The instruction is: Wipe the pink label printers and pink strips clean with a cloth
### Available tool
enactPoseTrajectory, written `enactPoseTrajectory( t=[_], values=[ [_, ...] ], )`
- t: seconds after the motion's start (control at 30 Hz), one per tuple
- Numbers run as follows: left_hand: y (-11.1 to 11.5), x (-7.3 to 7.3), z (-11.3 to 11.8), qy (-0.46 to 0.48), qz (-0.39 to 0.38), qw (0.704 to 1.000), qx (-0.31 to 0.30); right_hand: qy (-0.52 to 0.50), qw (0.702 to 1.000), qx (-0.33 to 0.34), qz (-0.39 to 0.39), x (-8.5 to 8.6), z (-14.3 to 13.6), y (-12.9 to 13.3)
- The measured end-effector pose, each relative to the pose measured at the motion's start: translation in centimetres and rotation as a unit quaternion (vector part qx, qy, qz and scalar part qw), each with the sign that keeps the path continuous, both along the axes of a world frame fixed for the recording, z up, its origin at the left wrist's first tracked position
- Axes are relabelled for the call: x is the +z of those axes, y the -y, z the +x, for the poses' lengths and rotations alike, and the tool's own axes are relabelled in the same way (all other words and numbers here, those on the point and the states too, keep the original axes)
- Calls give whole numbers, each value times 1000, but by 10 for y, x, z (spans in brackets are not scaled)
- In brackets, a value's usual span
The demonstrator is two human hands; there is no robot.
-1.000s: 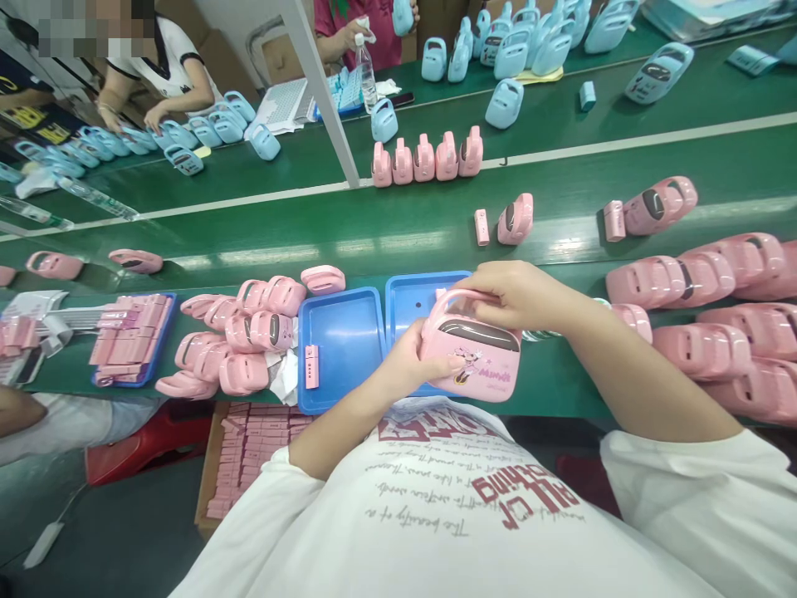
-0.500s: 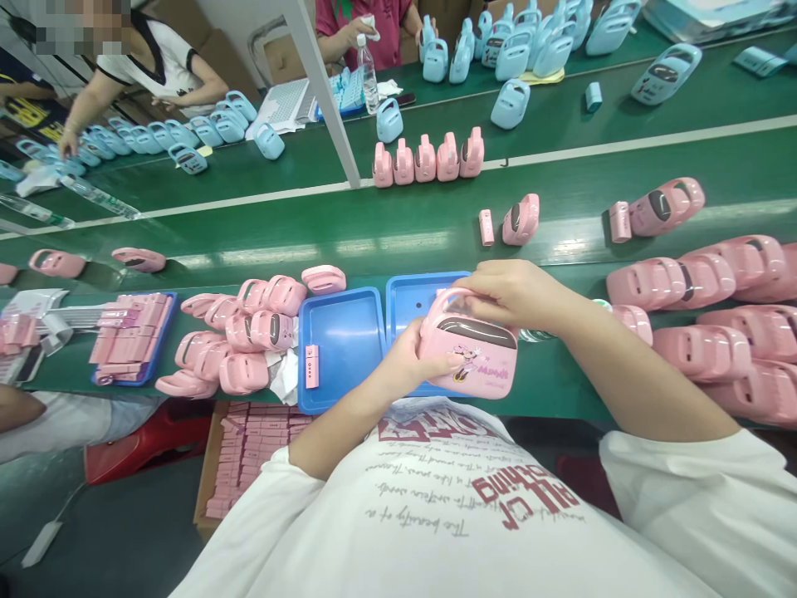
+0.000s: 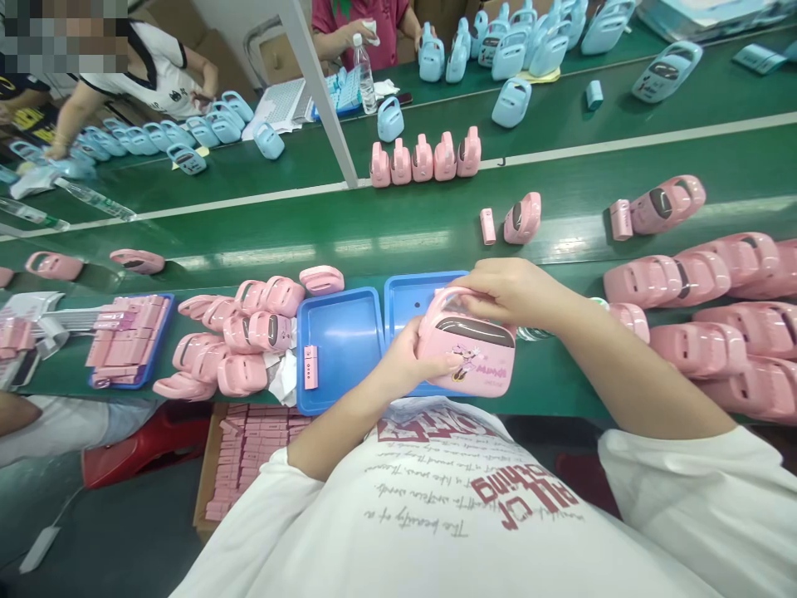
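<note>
My left hand [image 3: 408, 357] is closed round the left side of a pink plastic case with a carry handle [image 3: 479, 357], thumb across its front. A dark glossy panel runs along the case's upper front, and a cartoon mouse is printed below it. My right hand [image 3: 501, 291] is closed at the case's top rear edge beside the handle; its fingertips are partly hidden there. The case is tilted back above the right blue tray [image 3: 398, 291]. In the left blue tray [image 3: 342, 332] lies a small pink block with dark holes [image 3: 310, 367].
Pink cases [image 3: 242, 374] cluster left of the trays, and more [image 3: 703, 349] stand at right. Pink blocks fill another tray [image 3: 134, 340] and a floor carton [image 3: 255, 457]. Beyond a metal post [image 3: 317, 91], co-workers [image 3: 155, 75] sit among blue cases [image 3: 510, 54].
The view shifts very slightly. Both hands and the pink case keep nearly the same pose. Across the table, a co-worker's arm has moved a little.
</note>
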State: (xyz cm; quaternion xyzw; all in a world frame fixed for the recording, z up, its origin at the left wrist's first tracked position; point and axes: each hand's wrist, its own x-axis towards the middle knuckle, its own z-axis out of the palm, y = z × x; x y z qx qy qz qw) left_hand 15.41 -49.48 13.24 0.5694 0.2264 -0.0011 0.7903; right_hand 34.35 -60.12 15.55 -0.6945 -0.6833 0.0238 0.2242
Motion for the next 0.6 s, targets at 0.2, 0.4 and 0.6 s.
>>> enactPoseTrajectory(
  t=[0.2,0.4,0.6],
  values=[
    [0,1,0,-4,2,1000,0,34,999,15,4,-3,1,-1],
    [1,0,1,-5,-5,1000,6,41,999,14,-1,-2,2,-1],
    [1,0,1,-18,-5,1000,14,25,999,19,-10,-2,3,0]
  ],
)
